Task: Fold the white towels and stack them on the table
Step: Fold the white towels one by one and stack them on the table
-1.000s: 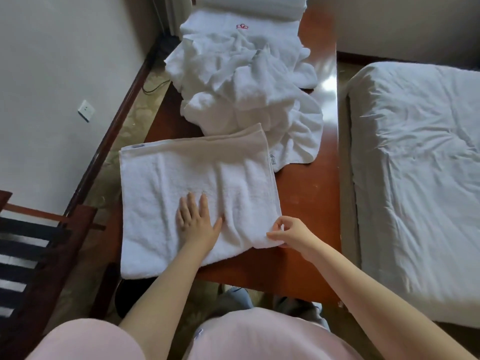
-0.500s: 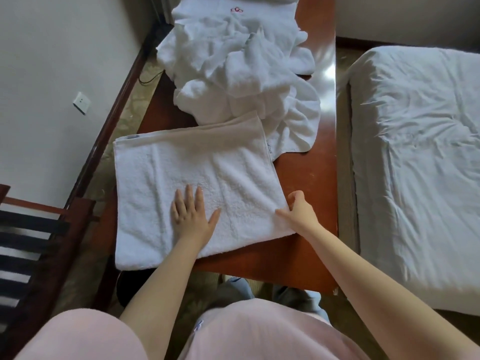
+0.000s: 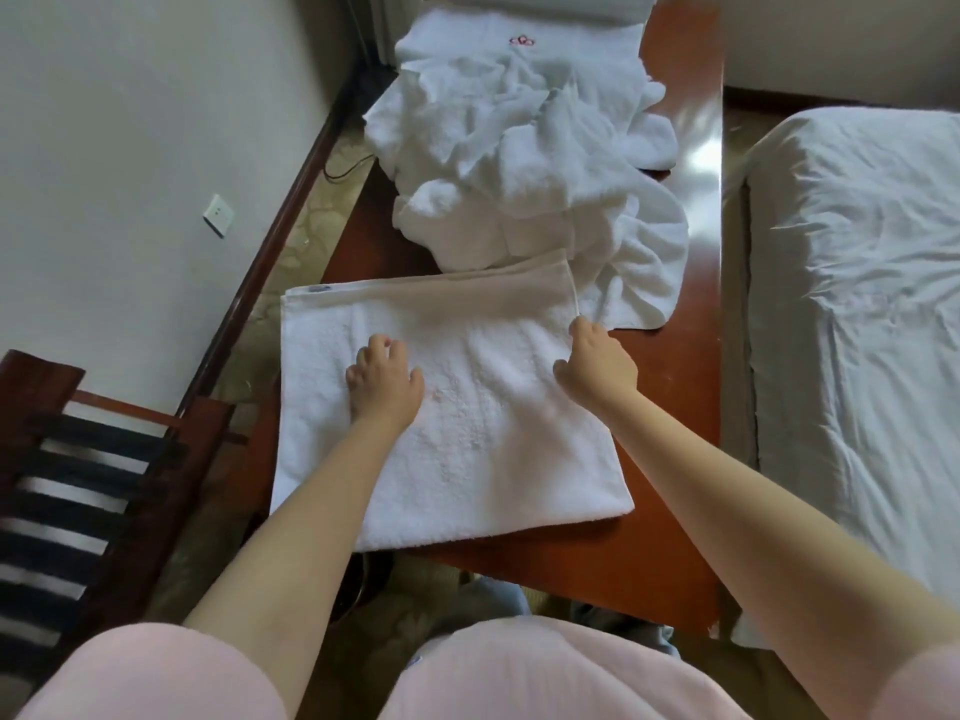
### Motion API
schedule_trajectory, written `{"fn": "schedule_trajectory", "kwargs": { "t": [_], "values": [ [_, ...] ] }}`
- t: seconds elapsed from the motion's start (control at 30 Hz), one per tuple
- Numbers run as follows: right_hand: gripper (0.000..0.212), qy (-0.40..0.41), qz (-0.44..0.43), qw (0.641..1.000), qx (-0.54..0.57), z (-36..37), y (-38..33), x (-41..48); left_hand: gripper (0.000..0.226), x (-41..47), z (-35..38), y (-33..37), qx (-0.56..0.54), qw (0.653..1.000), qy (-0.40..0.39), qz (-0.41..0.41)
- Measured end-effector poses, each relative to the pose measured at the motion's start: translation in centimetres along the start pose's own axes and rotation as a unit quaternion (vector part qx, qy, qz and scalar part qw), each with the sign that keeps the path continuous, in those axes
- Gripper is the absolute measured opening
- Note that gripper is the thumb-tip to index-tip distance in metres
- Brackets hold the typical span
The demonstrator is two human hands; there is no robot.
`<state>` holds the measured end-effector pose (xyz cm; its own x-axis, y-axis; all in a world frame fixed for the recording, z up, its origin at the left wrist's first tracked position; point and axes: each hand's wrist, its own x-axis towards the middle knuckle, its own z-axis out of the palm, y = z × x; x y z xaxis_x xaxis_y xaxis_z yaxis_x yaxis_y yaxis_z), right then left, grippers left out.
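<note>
Note right hand [image 3: 597, 366] shifted from 5 o'clock corner to 2 o'clock edge of folded towel [image 3: 457, 449] at table's [image 3: 670, 407] 6 o'clock end, grip indeterminate, and left hand [image 3: 384, 379] pressing centre with relaxed fingers; judge smoothing, next fold pending.

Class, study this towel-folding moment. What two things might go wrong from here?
1. The folded towel overhangs the left edge of the table; it may slide off if the left hand lifts.
2. The unfolded pile lies against its far edge; the next fold may snag it.
</note>
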<state>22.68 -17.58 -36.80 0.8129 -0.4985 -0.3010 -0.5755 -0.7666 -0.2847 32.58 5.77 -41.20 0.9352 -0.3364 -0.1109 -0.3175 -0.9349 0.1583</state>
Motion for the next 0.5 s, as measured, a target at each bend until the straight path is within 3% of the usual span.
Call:
{"fn": "schedule_trajectory", "kwargs": {
  "t": [0.27,0.4,0.5],
  "values": [
    [0.048,0.017,-0.178,0.981,-0.081,-2.2,-5.5,7.8,0.038,10.2,-4.7,-4.4,0.001,0.994,-0.086,-0.064],
    [0.045,0.008,-0.166,0.979,-0.122,-2.0,-6.6,10.8,0.052,13.1,-4.7,-6.6,0.024,0.987,-0.142,-0.069],
    [0.048,-0.015,-0.157,0.977,-0.144,-1.3,-6.6,12.0,0.049,14.1,-4.3,-7.4,0.035,0.980,-0.186,-0.057]
  ]
}}
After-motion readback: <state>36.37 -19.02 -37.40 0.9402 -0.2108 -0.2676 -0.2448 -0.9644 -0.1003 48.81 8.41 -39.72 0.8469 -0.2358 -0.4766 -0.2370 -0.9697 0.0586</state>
